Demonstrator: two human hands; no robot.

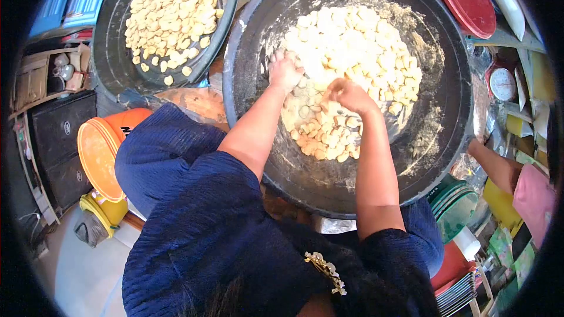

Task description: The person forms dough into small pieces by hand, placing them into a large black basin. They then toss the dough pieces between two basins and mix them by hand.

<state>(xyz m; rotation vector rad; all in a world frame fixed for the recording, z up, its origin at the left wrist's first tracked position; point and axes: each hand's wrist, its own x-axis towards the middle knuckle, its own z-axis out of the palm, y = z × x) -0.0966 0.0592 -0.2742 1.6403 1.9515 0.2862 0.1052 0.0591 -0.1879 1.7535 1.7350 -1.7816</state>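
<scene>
Both hands are working inside a large dark basin (249, 73), which is sitting directly in front of the person. The left hand (286, 71) is resting at the left side of the pale dough pieces (390, 64), fingers pointing to the far side and lying in the floury edge of the pile; whether it is gripping any piece, cannot tell. The right hand (351, 95) is reaching into the middle of the basin, fingers curling inward above the pieces, apart from the left hand; any piece within its fingers is not distinguishable. The main mass of pieces is lying to the far side and right of both hands, while a smaller cluster (324, 141) is lying on the near side, just left of the right forearm. White flour is coating the pieces and streaking the basin's right inner wall. A second dark basin (101, 52), holding similar pieces (173, 14), is standing at the far left, beside the large one. An orange bucket (97, 155) is lying tilted at the left, near the person's knee. At the right, another person's arm (496, 167) is extending toward the large basin's rim, above a green-lidded container (455, 211).
</scene>
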